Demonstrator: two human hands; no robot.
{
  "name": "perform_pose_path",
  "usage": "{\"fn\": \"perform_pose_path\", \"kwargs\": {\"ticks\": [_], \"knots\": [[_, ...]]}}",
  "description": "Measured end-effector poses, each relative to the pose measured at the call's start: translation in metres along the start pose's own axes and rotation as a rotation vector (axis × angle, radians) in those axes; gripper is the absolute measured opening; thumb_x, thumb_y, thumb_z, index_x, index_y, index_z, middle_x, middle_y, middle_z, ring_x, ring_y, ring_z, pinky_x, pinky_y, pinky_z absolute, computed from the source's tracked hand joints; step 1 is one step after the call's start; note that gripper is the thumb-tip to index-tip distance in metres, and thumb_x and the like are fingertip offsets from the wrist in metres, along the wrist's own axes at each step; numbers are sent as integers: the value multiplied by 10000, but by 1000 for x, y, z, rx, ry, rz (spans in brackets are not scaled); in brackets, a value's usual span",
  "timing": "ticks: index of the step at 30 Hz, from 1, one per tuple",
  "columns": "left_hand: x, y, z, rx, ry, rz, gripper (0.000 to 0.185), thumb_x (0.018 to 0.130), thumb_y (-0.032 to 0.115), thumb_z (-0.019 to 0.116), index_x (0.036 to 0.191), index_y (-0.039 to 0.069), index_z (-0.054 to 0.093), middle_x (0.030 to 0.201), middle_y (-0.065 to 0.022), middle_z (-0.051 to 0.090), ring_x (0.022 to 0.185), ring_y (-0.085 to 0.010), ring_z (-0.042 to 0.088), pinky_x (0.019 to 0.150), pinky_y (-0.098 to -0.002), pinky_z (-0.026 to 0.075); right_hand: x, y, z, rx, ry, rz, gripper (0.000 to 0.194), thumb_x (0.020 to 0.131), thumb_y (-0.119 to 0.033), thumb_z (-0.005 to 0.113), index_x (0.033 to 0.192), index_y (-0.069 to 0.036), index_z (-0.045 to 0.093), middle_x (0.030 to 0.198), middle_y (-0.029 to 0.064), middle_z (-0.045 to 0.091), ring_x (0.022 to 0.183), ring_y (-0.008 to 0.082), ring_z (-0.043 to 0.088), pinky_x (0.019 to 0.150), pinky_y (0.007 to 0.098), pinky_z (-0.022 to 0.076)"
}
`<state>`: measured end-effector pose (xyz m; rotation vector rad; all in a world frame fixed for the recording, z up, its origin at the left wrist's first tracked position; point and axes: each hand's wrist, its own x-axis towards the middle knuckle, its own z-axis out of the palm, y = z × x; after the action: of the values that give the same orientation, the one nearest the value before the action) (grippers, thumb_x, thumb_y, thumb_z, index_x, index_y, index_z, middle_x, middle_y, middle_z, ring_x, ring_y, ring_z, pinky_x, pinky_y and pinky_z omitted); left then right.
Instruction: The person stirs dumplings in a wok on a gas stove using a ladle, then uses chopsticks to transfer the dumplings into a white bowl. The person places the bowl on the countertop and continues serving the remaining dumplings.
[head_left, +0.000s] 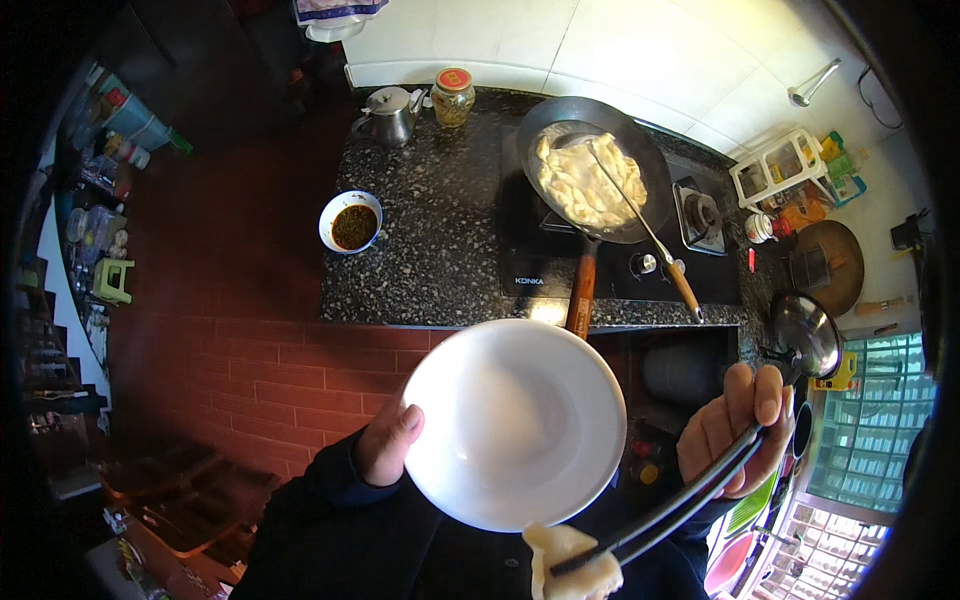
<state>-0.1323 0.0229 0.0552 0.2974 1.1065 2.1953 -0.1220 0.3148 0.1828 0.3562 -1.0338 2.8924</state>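
Held by its left rim in my left hand (390, 442) is a white bowl (517, 427) with nothing to be seen inside. My right hand (739, 435) grips dark chopsticks (675, 502), whose tips pinch a dumpling (566, 562) just below the bowl's near rim. Beyond the bowl, a wok (656, 180) full of dumplings (589, 180) in cloudy liquid sits on the gas hob (529, 259). A wooden-handled ladle (679, 289) leans in the wok. A small bowl of dark sauce (352, 225) stands at the counter's left.
A steel teapot (390, 120) and a glass jar with a red lid (453, 97) stand near the wall. The wok's wooden handle (583, 289) juts over the counter edge. On the right are a second burner (699, 217), a steel pan (814, 337) and a white rack (776, 169).
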Motion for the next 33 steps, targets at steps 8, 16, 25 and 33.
{"fn": "perform_pose_path", "kwargs": {"ticks": [8,16,25,33], "knots": [[7,-20,13,138,56,92,562,977,338,329,1388,-23,203,1331,-199,343,1197,-295,392,978,-388,340,-9,-16,-6,64,-112,21,350,1011,-264,233,934,-2,453,776,99,440,495,184,622,427,290,572],[19,-16,24,164,4,-4,562,976,334,331,1387,-27,204,1331,-199,352,1200,-288,397,982,-384,341,-19,-17,-4,172,16,24,340,1002,-267,270,902,3,453,767,95,451,436,152,554,396,265,536],[18,-6,26,199,0,-84,561,975,330,332,1385,-32,205,1332,-199,363,1202,-280,402,987,-380,342,-22,-11,-4,378,123,147,338,981,-278,338,850,-11,498,731,72,470,461,143,597,429,251,548],[27,-6,30,204,-35,-117,561,975,326,334,1384,-37,207,1332,-199,372,1204,-273,407,991,-376,343,-20,-7,-8,480,25,117,349,999,-270,281,916,4,481,759,80,455,533,131,624,396,239,540]]}}
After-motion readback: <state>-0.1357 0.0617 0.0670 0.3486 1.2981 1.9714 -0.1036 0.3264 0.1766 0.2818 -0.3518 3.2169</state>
